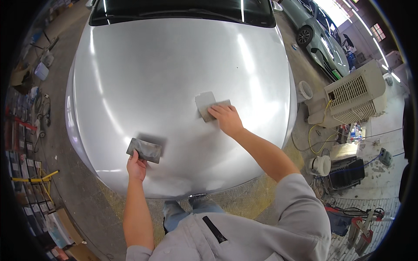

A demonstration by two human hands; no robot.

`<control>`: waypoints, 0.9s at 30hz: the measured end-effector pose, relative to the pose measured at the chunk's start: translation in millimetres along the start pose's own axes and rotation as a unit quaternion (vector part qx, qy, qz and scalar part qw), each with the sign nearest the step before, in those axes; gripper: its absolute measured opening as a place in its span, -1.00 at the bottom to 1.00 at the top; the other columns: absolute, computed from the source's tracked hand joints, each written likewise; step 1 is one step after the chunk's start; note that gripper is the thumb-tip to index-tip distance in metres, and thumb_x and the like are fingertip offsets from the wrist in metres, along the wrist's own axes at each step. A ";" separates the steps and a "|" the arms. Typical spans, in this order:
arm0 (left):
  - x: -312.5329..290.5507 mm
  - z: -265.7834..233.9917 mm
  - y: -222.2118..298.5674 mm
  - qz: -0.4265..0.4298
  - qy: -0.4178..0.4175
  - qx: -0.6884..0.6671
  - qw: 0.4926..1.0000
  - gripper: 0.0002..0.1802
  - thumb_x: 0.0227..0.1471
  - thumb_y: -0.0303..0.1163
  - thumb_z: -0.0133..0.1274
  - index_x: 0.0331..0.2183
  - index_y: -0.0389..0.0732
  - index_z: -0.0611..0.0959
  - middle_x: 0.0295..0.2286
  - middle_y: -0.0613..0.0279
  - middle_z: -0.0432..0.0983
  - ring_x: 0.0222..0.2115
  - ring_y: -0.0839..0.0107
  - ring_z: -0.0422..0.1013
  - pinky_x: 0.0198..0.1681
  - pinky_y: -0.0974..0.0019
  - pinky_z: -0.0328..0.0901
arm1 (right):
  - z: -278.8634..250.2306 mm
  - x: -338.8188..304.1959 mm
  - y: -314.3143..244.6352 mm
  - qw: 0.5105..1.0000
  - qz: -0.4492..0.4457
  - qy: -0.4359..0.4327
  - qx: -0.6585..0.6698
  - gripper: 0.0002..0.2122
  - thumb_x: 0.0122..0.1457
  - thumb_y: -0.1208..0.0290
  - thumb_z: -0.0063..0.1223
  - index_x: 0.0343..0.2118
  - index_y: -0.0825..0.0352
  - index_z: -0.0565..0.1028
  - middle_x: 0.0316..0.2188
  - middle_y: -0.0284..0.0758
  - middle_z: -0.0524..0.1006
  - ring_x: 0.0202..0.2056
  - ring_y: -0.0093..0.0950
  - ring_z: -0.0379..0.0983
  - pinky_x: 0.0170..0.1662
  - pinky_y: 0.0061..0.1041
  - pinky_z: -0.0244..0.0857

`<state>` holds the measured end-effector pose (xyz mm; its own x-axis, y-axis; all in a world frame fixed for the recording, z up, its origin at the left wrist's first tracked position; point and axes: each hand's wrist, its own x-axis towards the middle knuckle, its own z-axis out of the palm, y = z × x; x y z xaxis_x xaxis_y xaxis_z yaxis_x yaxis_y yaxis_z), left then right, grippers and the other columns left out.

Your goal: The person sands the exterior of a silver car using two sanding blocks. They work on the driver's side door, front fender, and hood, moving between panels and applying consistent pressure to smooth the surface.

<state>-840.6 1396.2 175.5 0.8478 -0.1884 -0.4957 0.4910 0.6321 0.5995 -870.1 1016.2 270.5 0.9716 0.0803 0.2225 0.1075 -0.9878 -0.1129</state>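
In front of me is the silver hood (161,74) of a car. My left hand (137,168) grips a dark grey rectangular plate (146,150) by its near edge, thumb on top. Pale grey smears mark the plate, which is held above the hood and casts a shadow. My right hand (227,118) is closed on a thin grey-brown spreader (224,103), fingers pressed on its face. The spreader lies at a light grey patch of what looks like putty (205,99) right of the hood's middle. The hand partly hides the spreader.
The windshield (174,11) closes off the far side. At right stand a beige air cooler (348,95), white buckets (320,165) and loose cables, with another car (322,35) beyond. Shelves with boxes (32,200) and a yellow stand (37,178) line the left.
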 end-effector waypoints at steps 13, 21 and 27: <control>1.6 -2.3 -2.0 -0.001 0.003 -0.003 1.000 -0.77 0.11 -0.28 -0.04 -0.21 -0.16 0.46 -0.27 0.33 0.45 -0.24 0.47 0.37 -0.15 0.38 0.26 | 11.5 -3.4 -9.5 0.999 -0.027 0.015 -0.026 -0.64 -0.02 0.62 -0.12 -0.12 0.19 0.44 -0.11 -0.41 0.45 -0.04 -0.46 0.32 0.00 -0.34 0.11; 4.2 -2.2 -2.2 0.001 -0.002 -0.008 1.000 -0.78 0.11 -0.29 -0.05 -0.20 -0.16 0.46 -0.26 0.32 0.45 -0.23 0.47 0.37 -0.14 0.38 0.27 | 8.8 46.4 5.1 0.995 -0.014 0.089 0.043 -0.65 -0.03 0.67 -0.17 -0.17 0.22 0.48 -0.16 -0.39 0.48 -0.08 -0.42 0.34 0.00 -0.34 0.11; 1.6 -1.7 -1.7 0.004 0.003 -0.008 1.000 -0.77 0.12 -0.29 -0.07 -0.19 -0.17 0.45 -0.24 0.32 0.44 -0.23 0.45 0.37 -0.12 0.35 0.27 | 11.3 -6.4 -19.9 0.998 -0.024 0.051 -0.031 -0.67 -0.03 0.65 -0.17 -0.19 0.22 0.48 -0.16 -0.39 0.48 -0.09 -0.39 0.35 -0.01 -0.34 0.11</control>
<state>-840.4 1396.1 172.6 0.8503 -0.1791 -0.4948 0.4811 0.6456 0.5930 -876.0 1036.9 260.4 0.9391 0.1162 0.3235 0.1363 -0.9899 -0.0400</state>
